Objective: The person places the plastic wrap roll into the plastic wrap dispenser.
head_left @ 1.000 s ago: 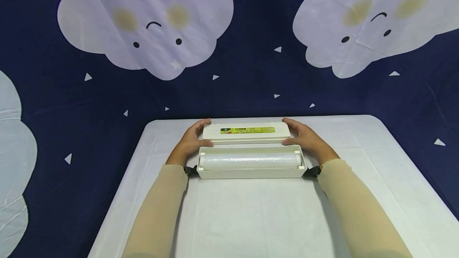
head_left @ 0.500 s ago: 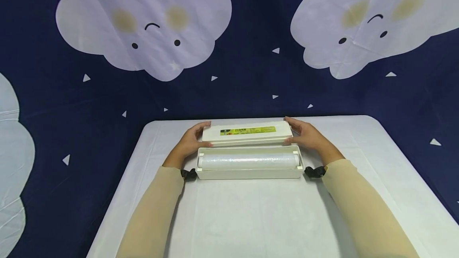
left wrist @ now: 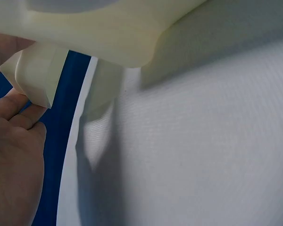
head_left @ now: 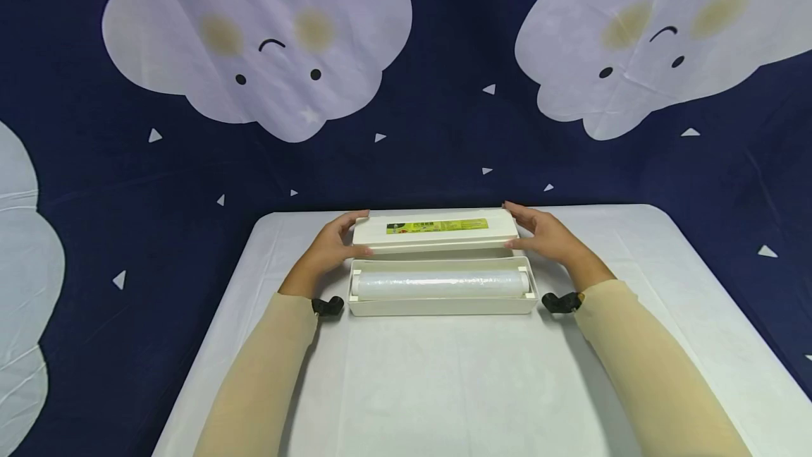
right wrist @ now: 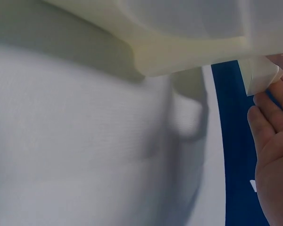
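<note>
A long cream plastic lid (head_left: 374, 235) with a yellow-green label (head_left: 438, 226) is held level by its two ends. My left hand (head_left: 326, 245) grips the left end, thumb on the near side and fingers on the far side. At the opposite end my right hand (head_left: 548, 235) holds it the same way. Just in front of the lid sits the open cream box (head_left: 444, 307), with a roll of cling film (head_left: 438, 283) inside. Both wrist views show a lid corner (left wrist: 35, 75) between thumb and fingers, raised off the table, beyond the box's end (right wrist: 179, 52).
A white cloth covers the table (head_left: 463, 379), whose far edge lies just behind the lid. Behind it hangs a dark blue backdrop (head_left: 444, 125) with clouds and small triangles. A black wrist camera (head_left: 328, 307) sits close beside the box's left end, another (head_left: 562, 302) by its right.
Both hands have lifted the lid; its right end rose first, then the left end came up too. A gap now shows beneath its near edge. The box and film roll have stayed put.
</note>
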### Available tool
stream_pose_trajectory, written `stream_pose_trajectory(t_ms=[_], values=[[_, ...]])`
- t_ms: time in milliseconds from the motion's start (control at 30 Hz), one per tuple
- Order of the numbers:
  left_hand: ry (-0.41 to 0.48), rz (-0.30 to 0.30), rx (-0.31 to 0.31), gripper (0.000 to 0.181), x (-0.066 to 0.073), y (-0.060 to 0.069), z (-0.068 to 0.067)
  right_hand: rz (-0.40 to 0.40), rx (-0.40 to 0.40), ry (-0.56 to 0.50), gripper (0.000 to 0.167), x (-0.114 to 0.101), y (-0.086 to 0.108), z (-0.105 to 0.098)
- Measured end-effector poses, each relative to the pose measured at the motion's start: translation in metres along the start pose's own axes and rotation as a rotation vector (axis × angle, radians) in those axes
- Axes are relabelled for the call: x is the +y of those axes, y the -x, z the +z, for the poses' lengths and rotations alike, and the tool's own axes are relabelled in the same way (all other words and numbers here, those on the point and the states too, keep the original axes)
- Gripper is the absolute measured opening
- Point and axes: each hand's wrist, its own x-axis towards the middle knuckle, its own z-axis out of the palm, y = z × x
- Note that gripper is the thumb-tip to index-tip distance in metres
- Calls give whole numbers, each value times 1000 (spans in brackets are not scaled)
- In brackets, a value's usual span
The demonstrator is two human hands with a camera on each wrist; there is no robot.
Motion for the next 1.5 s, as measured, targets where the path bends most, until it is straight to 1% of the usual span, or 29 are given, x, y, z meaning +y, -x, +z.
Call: stream_pose_trajectory(t_ms=[233,500,600,700,800,900,1000,1133,1200,1333,1433,1500], values=[[2,15,-8,89,6,5,-3,29,7,47,94,-5,5,-4],[-19,65,2,88,15,18,-3,13,31,95,95,-13,20,-8],[-21,61,4,88,19,21,-3,21,47,118,94,-19,27,-8],[-21,61,11,87,25,21,-4,13,54,124,92,-25,31,-8],[-1,92,14,85,30,20,-5,4,59,115,92,-29,32,-9],[24,138,11,85,34,19,-7,24,68,98,93,-32,33,-9],[29,181,9,84,38,22,-8,38,75,86,93,-34,37,-9],[32,230,21,82,43,34,-10,31,77,96,92,-41,41,-8],[34,235,26,82,46,42,-10,23,76,99,92,-45,46,-8],[18,207,25,83,49,59,-4,16,64,100,93,-52,57,-5],[-2,184,21,84,48,70,0,11,53,93,94,-53,65,-1],[-11,178,21,83,47,76,1,18,48,86,94,-53,69,3]])
